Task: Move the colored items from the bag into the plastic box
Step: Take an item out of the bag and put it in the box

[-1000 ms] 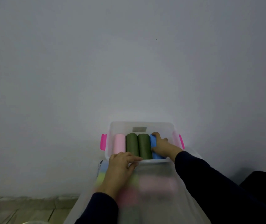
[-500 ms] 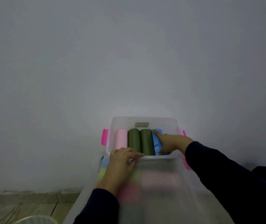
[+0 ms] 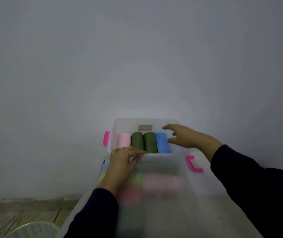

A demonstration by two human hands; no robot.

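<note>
While the right hand [image 3: 187, 136] hovers with fingers spread and empty over the box's [image 3: 147, 121] right end, the left hand [image 3: 125, 157] rests on the near rim with fingers curled over the edge, steadying it. Four rolls lie side by side in the box: pink roll [image 3: 124, 140], two green rolls [image 3: 138, 141], and blue roll [image 3: 162, 142], the blue one just beside the right hand, at its 9 o'clock. Each roll's long axis runs from 6 to 12 o'clock, away from the person, parallel to its neighbours. The bag [image 3: 168, 194] lies nearer the person, at 6 o'clock from the box, under the left forearm; blurred yellow, pink and red items show through its translucent film, and their axes cannot be read. Judged from this layout, the coming move is a reach back toward 6 o'clock into the bag; the left hand is nearer to it, yet the right hand is the free one. Open space remains in the box at 3 o'clock of the blue roll, so the next roll probably goes there, axis again 6 to 12.
</note>
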